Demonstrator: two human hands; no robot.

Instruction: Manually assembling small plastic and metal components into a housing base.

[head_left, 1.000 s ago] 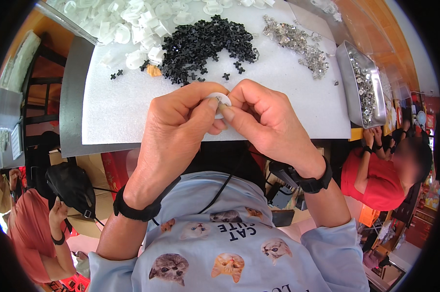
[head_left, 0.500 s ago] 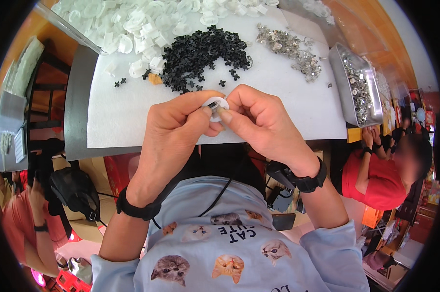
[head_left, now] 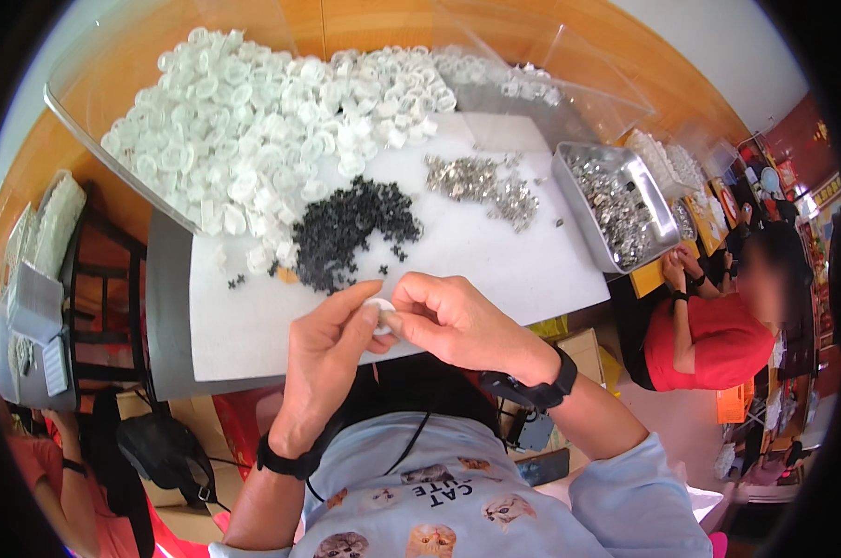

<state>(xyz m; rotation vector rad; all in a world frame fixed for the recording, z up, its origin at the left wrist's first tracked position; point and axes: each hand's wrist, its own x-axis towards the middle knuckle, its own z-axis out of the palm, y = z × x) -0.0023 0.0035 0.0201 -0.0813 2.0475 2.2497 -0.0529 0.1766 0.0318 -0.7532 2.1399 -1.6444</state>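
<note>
A small round white plastic part (head_left: 381, 306) is pinched between the fingertips of both hands above the table's near edge. My left hand (head_left: 323, 344) closes on its left side, thumb on top. From the right, my right hand (head_left: 462, 321) presses it with thumb and bent forefinger. The fingers cover most of the part, so its middle is hard to make out. Just beyond the hands lies a heap of small black cross-shaped pieces (head_left: 346, 232). Farther right is a scatter of small silvery metal pieces (head_left: 485, 184).
A large heap of white plastic parts (head_left: 225, 139) fills the back left, inside a clear low wall (head_left: 113, 158). White foam sheet (head_left: 495, 270) covers the tabletop. A metal tray (head_left: 645, 247) of metal pieces stands at the right. Beyond it works a person in red (head_left: 699, 339).
The view has tilted up, showing more of the table's far side. Both hands still hold the white part, and its face with a dark bit is now more covered by the fingers.
</note>
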